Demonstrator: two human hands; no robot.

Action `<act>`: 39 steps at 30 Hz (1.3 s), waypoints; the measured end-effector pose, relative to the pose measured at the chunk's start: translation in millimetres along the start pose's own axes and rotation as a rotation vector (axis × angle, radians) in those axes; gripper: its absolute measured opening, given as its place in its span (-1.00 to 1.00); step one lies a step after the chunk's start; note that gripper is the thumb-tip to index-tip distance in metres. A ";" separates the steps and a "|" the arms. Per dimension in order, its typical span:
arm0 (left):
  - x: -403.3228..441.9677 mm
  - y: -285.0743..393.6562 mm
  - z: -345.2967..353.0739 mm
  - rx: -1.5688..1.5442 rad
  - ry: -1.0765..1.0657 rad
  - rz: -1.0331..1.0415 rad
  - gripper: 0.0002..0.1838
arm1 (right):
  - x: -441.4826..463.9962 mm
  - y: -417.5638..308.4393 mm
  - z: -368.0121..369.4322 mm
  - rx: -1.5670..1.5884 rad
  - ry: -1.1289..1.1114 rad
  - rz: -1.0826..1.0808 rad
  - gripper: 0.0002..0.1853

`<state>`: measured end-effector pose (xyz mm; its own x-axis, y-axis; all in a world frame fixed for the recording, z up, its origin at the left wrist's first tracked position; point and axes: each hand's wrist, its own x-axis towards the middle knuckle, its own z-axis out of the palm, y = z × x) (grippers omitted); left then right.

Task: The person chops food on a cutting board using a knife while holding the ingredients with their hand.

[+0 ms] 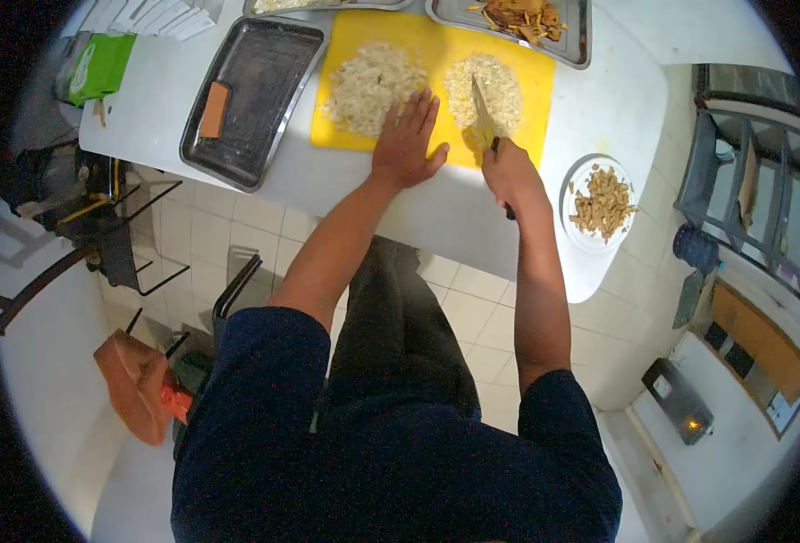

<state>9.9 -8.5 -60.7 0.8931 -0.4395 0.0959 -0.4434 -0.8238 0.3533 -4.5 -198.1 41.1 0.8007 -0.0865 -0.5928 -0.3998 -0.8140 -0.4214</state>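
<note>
My left hand (407,145) lies with its fingers stretched out at the lower edge of a heap of pale chopped pieces (373,89) on the yellow cutting board (436,32). In my right hand (514,179) is the dark handle of a knife (484,116). Its blade points away from me and rests over a second, finer heap of chopped pieces (499,77) on the board's right half. The fingers wrap round the handle, whose end shows below the fist.
Left of the board lies a dark metal tray (268,100) with an orange-brown block (215,110). A white plate (570,204) of brown chopped pieces stands right. Behind, another tray (583,36) holds brown strips. A green packet (101,68) sits far left on the white table (472,217).
</note>
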 end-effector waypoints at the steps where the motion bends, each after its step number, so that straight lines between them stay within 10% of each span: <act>1: -1.1 0.1 -0.3 -0.005 -0.001 0.002 -0.14 | -5.9 -3.9 -4.2 -0.014 -0.038 0.043 -0.64; 39: -1.6 1.8 0.2 0.029 0.023 -0.001 -0.15 | 9.8 27.8 55.1 -0.084 0.263 0.003 -0.71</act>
<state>7.7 -9.3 -60.4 0.8950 -0.4306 0.1168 -0.4441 -0.8346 0.3259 -32.4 -189.9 -14.2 0.8925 -0.2259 -0.3903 -0.3723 -0.8575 -0.3550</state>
